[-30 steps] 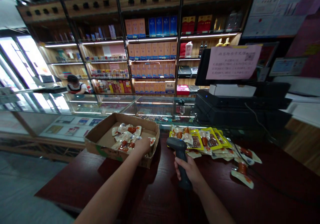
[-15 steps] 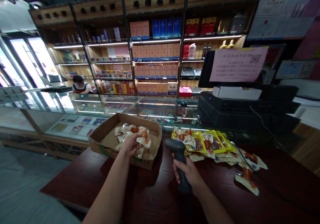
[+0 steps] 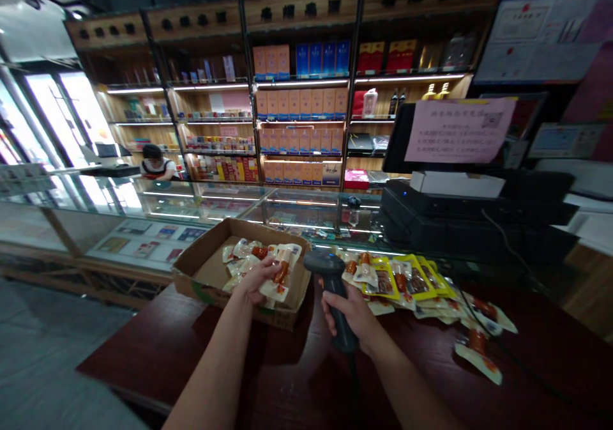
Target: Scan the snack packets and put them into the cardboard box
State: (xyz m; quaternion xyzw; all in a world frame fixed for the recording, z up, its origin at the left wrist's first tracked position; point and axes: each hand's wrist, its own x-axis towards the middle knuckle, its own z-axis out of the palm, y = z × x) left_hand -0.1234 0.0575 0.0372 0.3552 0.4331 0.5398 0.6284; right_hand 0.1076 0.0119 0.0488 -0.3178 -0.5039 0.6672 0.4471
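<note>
My left hand (image 3: 256, 280) is shut on a vacuum-sealed sausage packet (image 3: 281, 280), holding it just over a brown cardboard box (image 3: 201, 265). Several similar packets (image 3: 239, 257) lie in the box. My right hand (image 3: 353, 312) grips a black handheld barcode scanner (image 3: 331, 289), its head pointing up and left, close to the box's right side. To the right of the scanner, a pile of yellow-edged and clear sausage packets (image 3: 397, 280) lies on the dark red counter (image 3: 143, 347).
A few loose packets (image 3: 477, 353) lie at the counter's right. A black cable (image 3: 507, 245) runs there from the black till equipment (image 3: 474, 216). A glass display case (image 3: 230, 209) stands behind the counter. Beyond it are stocked shelves (image 3: 301, 101) and a person (image 3: 156, 167).
My left hand has moved slightly right and raised the packet more upright over the box. The scanner has shifted slightly left with my right hand, and the view has drifted a little.
</note>
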